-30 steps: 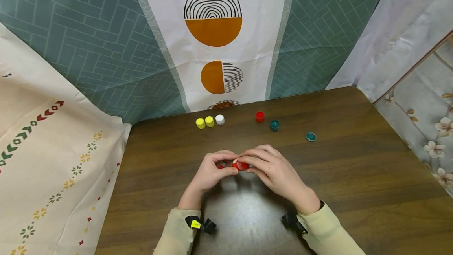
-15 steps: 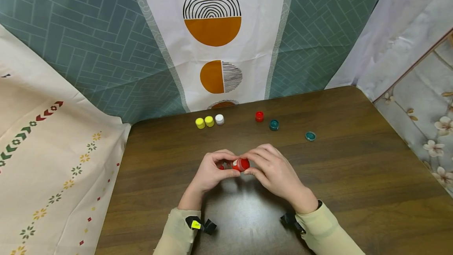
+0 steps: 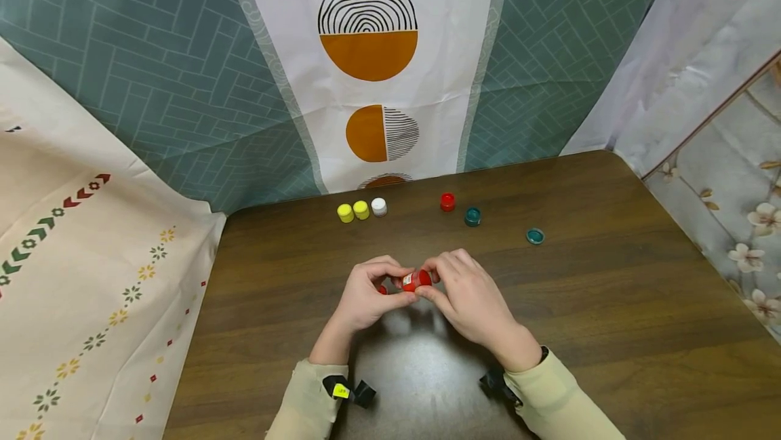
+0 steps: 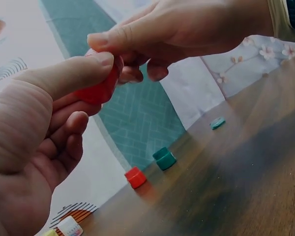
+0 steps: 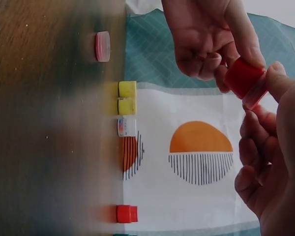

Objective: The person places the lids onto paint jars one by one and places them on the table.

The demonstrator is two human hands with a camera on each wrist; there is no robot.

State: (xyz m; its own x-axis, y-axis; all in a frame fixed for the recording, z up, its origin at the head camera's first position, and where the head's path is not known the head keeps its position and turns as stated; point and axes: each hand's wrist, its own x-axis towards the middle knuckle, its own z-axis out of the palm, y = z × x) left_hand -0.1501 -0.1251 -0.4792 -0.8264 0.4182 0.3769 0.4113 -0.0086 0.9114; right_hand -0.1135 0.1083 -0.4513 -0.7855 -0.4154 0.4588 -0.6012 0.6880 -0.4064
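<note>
Between both hands, above the table, is a small red paint jar (image 3: 415, 281) with a white label. My left hand (image 3: 366, 294) pinches its body between thumb and fingers. At the jar's other end, my right hand (image 3: 472, 301) pinches the clear-edged lid (image 5: 258, 93), its thumb and fingertips on the rim. The lid sits against the jar in the right wrist view. A separate red, clear-edged lid (image 5: 102, 46) lies on the table, partly hidden behind my left hand in the head view.
Along the table's back edge stand two yellow-topped jars (image 3: 353, 211), a white-topped jar (image 3: 379, 207) and an uncapped red jar (image 3: 448, 202). A teal jar (image 3: 472, 217) stands to their right, with a teal lid (image 3: 535, 236) lying farther right. Fabric hangs behind the table.
My right fingers have drawn back from over the jar to its right end, leaving more of the red jar showing. My left hand keeps its hold. The jars on the table have not moved.
</note>
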